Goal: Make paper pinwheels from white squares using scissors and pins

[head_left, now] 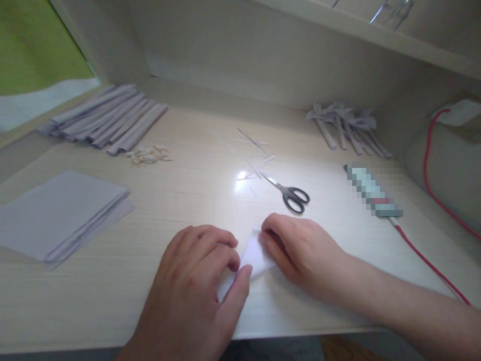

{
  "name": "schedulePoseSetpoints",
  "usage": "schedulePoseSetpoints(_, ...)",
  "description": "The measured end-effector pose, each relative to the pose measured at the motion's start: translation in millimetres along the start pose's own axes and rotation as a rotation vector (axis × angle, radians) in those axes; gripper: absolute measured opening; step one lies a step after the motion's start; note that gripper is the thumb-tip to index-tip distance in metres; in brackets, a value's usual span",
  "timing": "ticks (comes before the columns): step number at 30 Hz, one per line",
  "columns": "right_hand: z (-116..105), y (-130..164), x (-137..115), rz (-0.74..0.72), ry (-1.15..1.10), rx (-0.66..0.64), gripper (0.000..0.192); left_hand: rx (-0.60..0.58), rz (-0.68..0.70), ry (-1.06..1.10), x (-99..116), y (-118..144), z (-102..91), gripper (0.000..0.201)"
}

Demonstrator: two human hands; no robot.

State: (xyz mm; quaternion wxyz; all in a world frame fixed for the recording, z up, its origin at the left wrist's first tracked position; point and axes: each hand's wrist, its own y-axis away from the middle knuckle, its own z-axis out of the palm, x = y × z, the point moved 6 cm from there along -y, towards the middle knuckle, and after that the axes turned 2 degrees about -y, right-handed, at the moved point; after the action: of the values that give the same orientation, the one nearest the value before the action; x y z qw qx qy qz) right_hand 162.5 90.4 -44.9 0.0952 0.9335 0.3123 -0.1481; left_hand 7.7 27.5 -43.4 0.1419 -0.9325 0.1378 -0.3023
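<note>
A small folded piece of white paper (256, 256) lies on the desk between my hands, near the front edge. My left hand (197, 281) curls over its left part, thumb and fingers closed on it; that part is mostly hidden. At the paper's upper right corner, my right hand (300, 245) pinches with thumb and forefinger, its other fingers folded in. Black-handled scissors (289, 193) rest just beyond my right hand, blades slightly toward the back left. Thin paper strips (259, 163) are scattered past the blade tips.
Rolled paper tubes (112, 118) lie at the back left beside a small pile of twisted bits (150, 154). A paper stack (63, 215) sits at left. Paper tubes with flared tops (345, 125) lie back right. A blurred phone-like device (372, 190) with a red cable (428, 260) is at right.
</note>
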Motion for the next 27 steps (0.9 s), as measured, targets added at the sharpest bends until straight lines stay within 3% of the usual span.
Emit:
schedulePoseSetpoints(17,6.9,2.1,1.6,-0.007,0.036,0.069,0.022,0.001,0.069,-0.030,-6.7,-0.7,2.6,0.007)
schedulePoseSetpoints(27,6.1,-0.2,4.4,0.041,-0.053,0.006,0.023,0.001,0.107,-0.046,-9.3,5.9,4.2,0.018)
